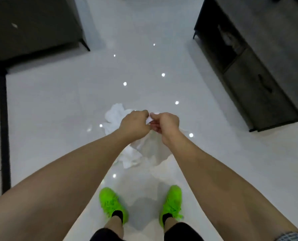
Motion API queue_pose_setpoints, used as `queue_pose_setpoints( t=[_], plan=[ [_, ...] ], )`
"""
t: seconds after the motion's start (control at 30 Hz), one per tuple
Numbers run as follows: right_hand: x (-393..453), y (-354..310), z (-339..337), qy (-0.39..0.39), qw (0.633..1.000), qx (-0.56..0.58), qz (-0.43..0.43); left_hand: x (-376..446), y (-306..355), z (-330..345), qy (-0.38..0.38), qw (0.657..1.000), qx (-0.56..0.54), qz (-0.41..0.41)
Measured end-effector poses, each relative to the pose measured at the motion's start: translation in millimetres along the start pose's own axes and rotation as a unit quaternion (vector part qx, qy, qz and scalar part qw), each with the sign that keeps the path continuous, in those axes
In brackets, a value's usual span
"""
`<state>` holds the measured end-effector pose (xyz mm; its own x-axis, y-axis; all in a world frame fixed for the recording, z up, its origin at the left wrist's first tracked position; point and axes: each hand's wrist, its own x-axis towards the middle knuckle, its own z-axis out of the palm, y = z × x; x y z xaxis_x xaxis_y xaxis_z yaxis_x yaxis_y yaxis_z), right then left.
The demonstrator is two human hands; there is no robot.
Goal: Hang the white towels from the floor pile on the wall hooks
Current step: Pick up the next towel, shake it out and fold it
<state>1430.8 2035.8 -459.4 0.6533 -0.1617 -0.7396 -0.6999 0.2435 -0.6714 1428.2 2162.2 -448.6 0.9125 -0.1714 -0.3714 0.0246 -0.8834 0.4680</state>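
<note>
floor: glossy white tile, takes up most of the view. Nine or so small bright light spots reflect off it, running up the middle.
dark cabinet: long low unit along the right side, dark grey, with an open compartment near its far end and a closed door with a handle nearer. It sits well apart from the towels.
dark furniture block: top left corner, on thin legs. Can't tell what it is exactly.
black strip: runs down the left edge of the floor, with a pale surface just beyond it.
arms: two bare forearms reach in from the bottom corners and meet in the middle, covering part of the pile.
towel pile: white towels crumpled on the floor straight ahead of the feet. One lump pokes out left of the hands, another bit shows lower down between the forearms. Can't count how many towels, it's all bunched and blurry.
held towel: one white towel hanging down from the hands, above the pile.
shoes: two, neon green, black socks, standing apart on the tile near the bottom.
left hand: fingers curled, pinching the towel's top edge.
right hand: same deal, pinching that edge right beside the left, nearly touching.
</note>
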Motion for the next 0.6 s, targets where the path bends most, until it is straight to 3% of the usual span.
queue_pose_setpoints(
  t=[0.23, 0.4, 0.6],
  plan=[
    [-113.1, -174.9, -91.8, -0.026, 0.985, 0.032, -0.169, -19.8, 185.0, -132.8, 0.128, 0.987, -0.002, 0.097],
    [-184.9, -257.6, -185.1, 0.023, 0.955, 0.058, -0.290, -46.5, 320.9, -183.4, 0.182, 0.965, -0.024, 0.188],
    [-241.5, -317.8, -292.9, 0.148, 0.913, 0.017, -0.381, -61.9, 459.8, -195.9, 0.218, 0.941, 0.005, 0.257]
  ],
)
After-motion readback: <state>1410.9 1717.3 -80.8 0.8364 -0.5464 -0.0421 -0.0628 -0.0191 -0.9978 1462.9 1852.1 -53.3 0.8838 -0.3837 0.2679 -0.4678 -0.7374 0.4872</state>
